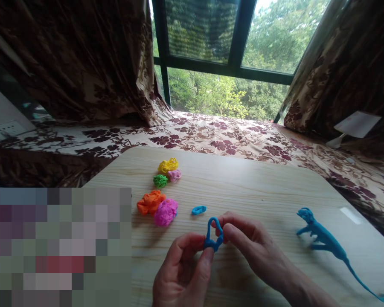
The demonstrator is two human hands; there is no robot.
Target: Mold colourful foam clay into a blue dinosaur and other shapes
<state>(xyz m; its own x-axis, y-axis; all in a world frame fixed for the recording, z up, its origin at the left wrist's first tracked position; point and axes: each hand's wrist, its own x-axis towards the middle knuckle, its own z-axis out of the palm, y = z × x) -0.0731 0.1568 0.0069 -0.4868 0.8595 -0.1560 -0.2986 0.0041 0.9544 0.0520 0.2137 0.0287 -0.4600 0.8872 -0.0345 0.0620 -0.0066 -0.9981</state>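
Between my hands, a loop of blue modelling clay point(213, 244) stands upright above the table, with a thicker, knotted lower end. My left hand point(186, 269) pinches that thicker end between thumb and forefinger. From the other side, the thumb and forefinger of my right hand point(254, 245) close on the loop's right strand; the exact contact is partly hidden. Just beyond my hands, a smaller flattened blue clay ring point(199, 210) lies on the wood. Off to the right rests a blue clay animal figure point(328, 242) with legs and a long thin tail.
Left of my hands sit orange point(150, 202) and magenta point(165, 212) clay lumps, with a bit of blue behind the magenta one. Farther back are yellow point(168, 165), green point(160, 181) and pale pink point(174, 175) clumps. The pale wooden table point(237, 179) meets a floral-covered ledge point(224, 136) under a window.
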